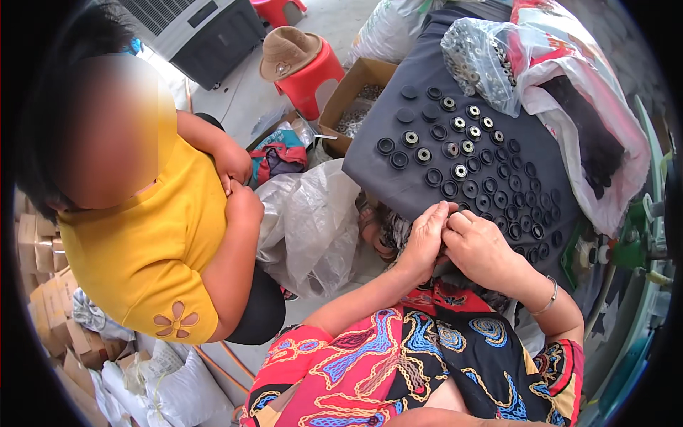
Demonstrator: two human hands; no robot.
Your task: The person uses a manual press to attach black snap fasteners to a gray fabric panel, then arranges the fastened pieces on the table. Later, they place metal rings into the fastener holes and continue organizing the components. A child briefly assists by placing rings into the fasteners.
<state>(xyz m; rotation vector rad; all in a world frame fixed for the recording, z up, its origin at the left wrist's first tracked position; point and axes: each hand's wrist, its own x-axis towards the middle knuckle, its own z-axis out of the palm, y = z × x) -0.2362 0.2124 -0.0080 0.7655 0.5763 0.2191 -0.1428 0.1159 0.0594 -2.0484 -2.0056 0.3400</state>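
At the near edge of a grey cloth-covered table (373,160), my left hand (424,240) and my right hand (479,249) meet with fingers bent and pressed together. Whatever lies between them is hidden by the fingers. Just beyond, many round black plastic parts (470,188) are spread over the cloth. Several of them carry shiny metal bearings, one being a black part with a bearing (423,155) toward the left. A clear bag of metal bearings (466,62) rests at the table's far side. Beside it, a white-and-red sack (551,107) gapes over black pieces (594,142).
Left of me sits a person in a yellow top (153,263), hands together. Between us lies a clear plastic sheet (313,228). Beyond are a cardboard box (338,107) of metal parts and a red stool (309,85) with a hat. Green machinery (633,231) stands at right.
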